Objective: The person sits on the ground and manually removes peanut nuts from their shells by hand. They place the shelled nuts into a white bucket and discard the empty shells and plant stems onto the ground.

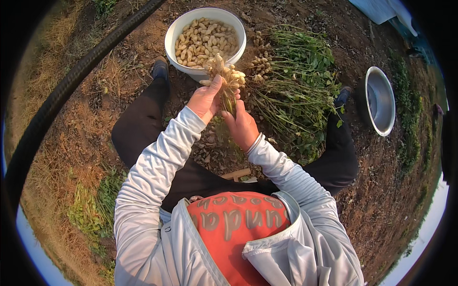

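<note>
Between my two hands is a bunch of peanut plants, its cluster of pods [232,77] pointing up and away from me. My left hand [205,98] closes around the bunch just below the pods, with the thumb laid against them. Lower down, my right hand [243,127] grips the stems. Just beyond the bunch stands a white plastic bucket [170,46] holding many loose peanuts [207,41] in their shells. The pods overlap the bucket's near rim in this view; whether they touch it I cannot tell.
A heap of uprooted peanut plants [300,89] lies right of the bucket, pods [261,64] towards it. Farther right a metal basin [381,102] rests tilted. Pulled greenery [96,207] lies at left. A wooden piece [236,174] shows between my legs. A dark cable [71,78] crosses the upper left.
</note>
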Tool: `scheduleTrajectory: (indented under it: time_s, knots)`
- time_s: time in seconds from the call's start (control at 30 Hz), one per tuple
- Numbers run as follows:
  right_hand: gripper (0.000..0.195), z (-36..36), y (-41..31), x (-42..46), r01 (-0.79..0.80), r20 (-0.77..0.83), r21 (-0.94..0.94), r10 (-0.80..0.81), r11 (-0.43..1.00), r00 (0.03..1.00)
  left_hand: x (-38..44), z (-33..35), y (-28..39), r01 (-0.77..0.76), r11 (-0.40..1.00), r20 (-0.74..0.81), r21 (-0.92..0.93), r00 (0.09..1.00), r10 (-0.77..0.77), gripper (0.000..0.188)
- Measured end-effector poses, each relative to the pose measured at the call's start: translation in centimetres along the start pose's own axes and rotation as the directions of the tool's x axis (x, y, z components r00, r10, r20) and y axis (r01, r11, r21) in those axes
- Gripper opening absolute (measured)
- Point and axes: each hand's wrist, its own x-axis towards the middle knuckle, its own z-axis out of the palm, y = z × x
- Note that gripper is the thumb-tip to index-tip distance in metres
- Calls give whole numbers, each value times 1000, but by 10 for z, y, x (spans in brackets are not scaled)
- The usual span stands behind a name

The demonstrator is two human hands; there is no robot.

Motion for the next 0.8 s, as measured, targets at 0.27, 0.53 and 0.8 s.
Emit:
scheduleTrajectory:
  time_s: [0.27,0.53,0.8]
  knots:
    - [37,-3,-21,40,352,18,-152,-354,923,935,8,-3,56,-18,985,-71,171,997,31,49]
    - [58,-24,-12,95,-36,64,649,-7,760,998,-3,-5,45,-79,990,-57,116,995,86,58]
    - [65,-17,-43,92,-18,175,631,-119,775,977,-19,3,25,-170,969,-210,180,956,206,69]
